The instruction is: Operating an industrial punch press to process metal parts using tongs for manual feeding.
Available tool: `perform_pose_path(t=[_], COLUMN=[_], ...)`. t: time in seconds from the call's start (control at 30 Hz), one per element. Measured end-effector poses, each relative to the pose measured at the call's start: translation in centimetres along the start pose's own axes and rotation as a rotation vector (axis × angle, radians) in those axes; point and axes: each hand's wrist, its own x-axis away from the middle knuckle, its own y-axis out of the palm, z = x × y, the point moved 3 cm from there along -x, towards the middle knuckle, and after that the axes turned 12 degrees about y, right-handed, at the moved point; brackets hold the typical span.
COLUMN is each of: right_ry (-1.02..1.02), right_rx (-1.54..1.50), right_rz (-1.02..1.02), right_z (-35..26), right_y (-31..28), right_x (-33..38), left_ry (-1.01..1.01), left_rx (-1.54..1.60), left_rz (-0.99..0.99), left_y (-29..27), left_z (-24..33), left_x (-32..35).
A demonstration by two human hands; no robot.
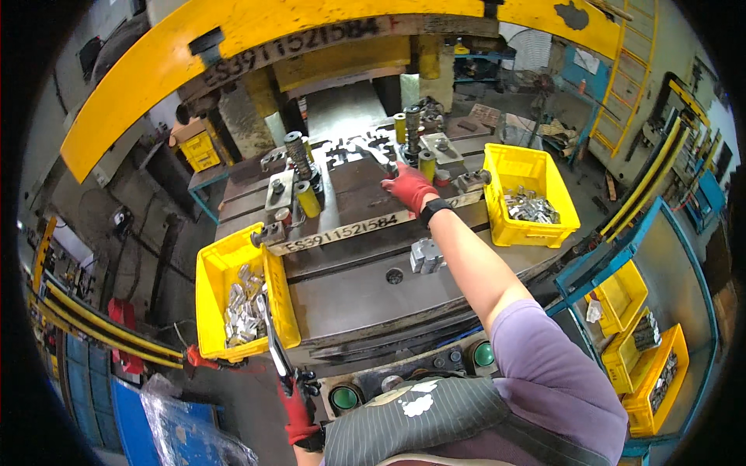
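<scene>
My right hand, in a red glove, reaches forward over the press die. Its fingers are closed round a slim metal pick-up tool, whose far end is among bright silver metal pieces at the back of the die. Low at the left, my left hand, also gloved in red, grips long silver tongs with dark handles. These tongs point up along the near side of a yellow bin with silver metal parts inside. Whether either tool's tip grips a part is too small to tell.
Another yellow bin with metal parts stands right of the die. Guide posts rise from it. A small stack of metal blocks sits on the press bed. Green buttons line the near panel. A blue-framed rack holds more bins.
</scene>
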Motion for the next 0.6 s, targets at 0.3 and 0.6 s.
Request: perform_pose_path(t=[0.3, 0.6], right_ry=[0.277, 0.174], right_rx=[-1.467, -1.309], right_rz=[-0.805, -0.615], right_z=[-0.4, 0.0], right_y=[5.2, 2.3], right_x=[-1.1, 3.3], left_ry=[0.039, 0.183], left_rx=[0.117, 0.241], left_rz=[-0.18, -0.196], left_y=[4.1, -1.3], left_z=[2.6, -6.5], left_x=[-1.0, -2.0])
